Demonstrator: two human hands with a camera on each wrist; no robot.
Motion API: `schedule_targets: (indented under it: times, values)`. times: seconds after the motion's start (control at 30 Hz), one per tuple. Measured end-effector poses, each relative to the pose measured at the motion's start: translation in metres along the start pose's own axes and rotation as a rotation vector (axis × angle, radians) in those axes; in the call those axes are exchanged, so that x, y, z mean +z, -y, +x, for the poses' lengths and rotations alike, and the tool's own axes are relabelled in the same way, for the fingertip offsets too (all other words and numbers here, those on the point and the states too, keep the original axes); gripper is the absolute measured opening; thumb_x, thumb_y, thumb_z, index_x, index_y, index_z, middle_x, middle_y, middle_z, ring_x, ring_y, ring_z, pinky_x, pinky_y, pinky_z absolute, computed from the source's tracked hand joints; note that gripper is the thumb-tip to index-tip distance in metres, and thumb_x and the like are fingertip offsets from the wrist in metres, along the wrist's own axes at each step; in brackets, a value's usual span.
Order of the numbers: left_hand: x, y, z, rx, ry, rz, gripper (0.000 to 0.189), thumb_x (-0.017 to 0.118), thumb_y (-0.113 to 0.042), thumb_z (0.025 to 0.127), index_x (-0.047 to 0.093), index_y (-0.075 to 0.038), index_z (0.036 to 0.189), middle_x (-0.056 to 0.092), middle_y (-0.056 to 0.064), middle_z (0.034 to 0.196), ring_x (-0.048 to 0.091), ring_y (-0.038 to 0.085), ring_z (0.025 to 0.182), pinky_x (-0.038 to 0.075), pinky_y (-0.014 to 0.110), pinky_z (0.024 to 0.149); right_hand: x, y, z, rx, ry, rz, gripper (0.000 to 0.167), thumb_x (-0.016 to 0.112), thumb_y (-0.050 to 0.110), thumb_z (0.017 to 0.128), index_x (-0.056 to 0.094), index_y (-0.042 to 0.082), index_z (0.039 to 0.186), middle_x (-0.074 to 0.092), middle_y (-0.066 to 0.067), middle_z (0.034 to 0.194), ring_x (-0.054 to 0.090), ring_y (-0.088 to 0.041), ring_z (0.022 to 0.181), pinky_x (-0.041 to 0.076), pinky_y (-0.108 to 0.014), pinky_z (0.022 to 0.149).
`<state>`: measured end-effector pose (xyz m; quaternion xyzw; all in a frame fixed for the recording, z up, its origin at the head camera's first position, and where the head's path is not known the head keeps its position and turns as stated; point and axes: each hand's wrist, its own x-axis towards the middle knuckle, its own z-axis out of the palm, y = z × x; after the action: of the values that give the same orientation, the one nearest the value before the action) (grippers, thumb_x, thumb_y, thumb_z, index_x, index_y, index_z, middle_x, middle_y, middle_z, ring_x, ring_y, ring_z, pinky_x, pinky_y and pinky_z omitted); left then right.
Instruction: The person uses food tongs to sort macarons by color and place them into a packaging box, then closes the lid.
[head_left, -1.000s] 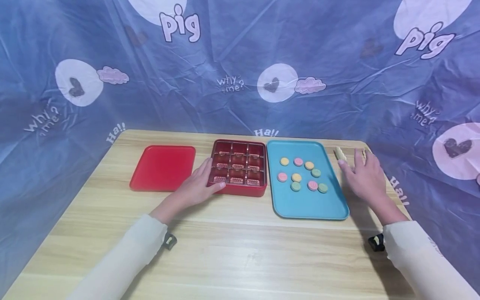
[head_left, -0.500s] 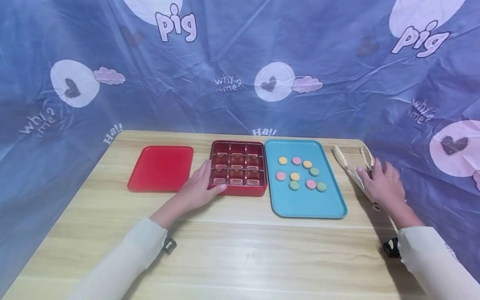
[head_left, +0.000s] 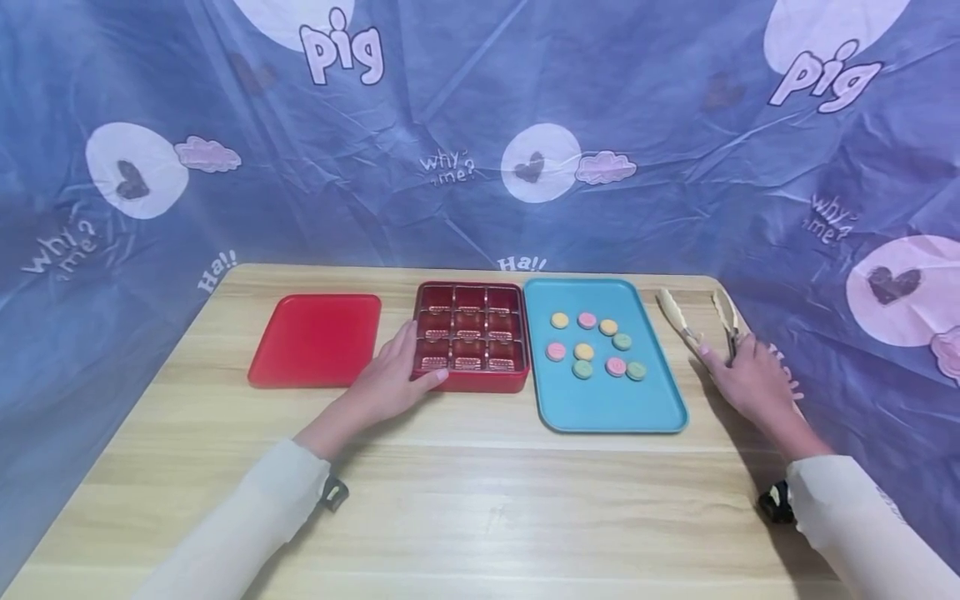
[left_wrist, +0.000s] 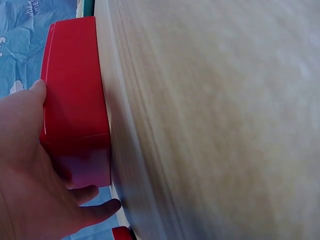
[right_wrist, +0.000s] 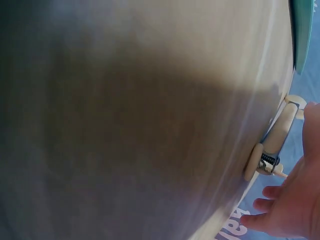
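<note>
My left hand (head_left: 386, 375) rests at the front left corner of a red divided box (head_left: 487, 382), its thumb (left_wrist: 38, 90) on the front top edge and its fingers along the left side. The box's clear compartments hold nothing. My right hand (head_left: 753, 379) lies over the middle of a pair of food tongs (head_left: 678, 318) with pale tips spread apart. Thumb and fingers stand on either side of the tongs. In the right wrist view the tongs' spring end (right_wrist: 270, 160) lies at the table, and several fingertips hang apart from it.
A blue tray (head_left: 611, 417) with several yellow, pink and green macarons (head_left: 583, 352) stands between box and tongs. A red lid (head_left: 318, 342) lies left of the box. Behind the wooden table (head_left: 465, 500) hangs a blue printed cloth (head_left: 420, 83).
My right hand has drawn back from the tongs' tips and shifted over their middle, so both tips now show. The tongs stay put on the table. My left hand keeps its place at the box.
</note>
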<state>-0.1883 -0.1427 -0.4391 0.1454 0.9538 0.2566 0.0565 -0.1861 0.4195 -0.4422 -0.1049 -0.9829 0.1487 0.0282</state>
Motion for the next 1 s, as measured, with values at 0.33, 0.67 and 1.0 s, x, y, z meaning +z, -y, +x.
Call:
schedule_targets:
  times: [0.33, 0.67, 1.0]
  values:
    - [-0.0011, -0.0003, -0.0016, -0.001, 0.015, 0.004, 0.106, 0.047, -0.072, 0.094, -0.005, -0.011, 0.163, 0.002, 0.012, 0.171, 0.009, 0.035, 0.157, 0.022, 0.06, 0.122, 0.0009, 0.0031, -0.0068, 0.031, 0.044, -0.037, 0.094, 0.04, 0.069, 0.097, 0.048, -0.022, 0.116, 0.052, -0.044, 0.103, 0.056, -0.056, 0.086, 0.042, -0.049, 0.052]
    - [-0.0019, 0.0009, -0.0018, -0.004, 0.008, -0.007, 0.105, 0.048, -0.073, 0.093, -0.005, -0.013, 0.163, 0.004, 0.011, 0.171, 0.01, 0.035, 0.157, 0.024, 0.061, 0.121, 0.0039, 0.0011, -0.0027, 0.083, 0.029, -0.033, 0.092, 0.042, 0.07, 0.096, 0.05, -0.019, 0.118, 0.054, -0.043, 0.107, 0.057, -0.055, 0.089, 0.042, -0.053, 0.055]
    - [-0.0012, 0.0011, -0.0011, 0.005, 0.012, -0.006, 0.106, 0.046, -0.074, 0.093, -0.005, -0.013, 0.163, 0.003, 0.011, 0.171, 0.01, 0.035, 0.157, 0.023, 0.06, 0.121, 0.0027, 0.0038, -0.0062, 0.065, -0.067, -0.025, 0.078, 0.049, 0.063, 0.097, 0.054, -0.014, 0.106, 0.054, -0.043, 0.103, 0.052, -0.065, 0.092, 0.04, -0.068, 0.069]
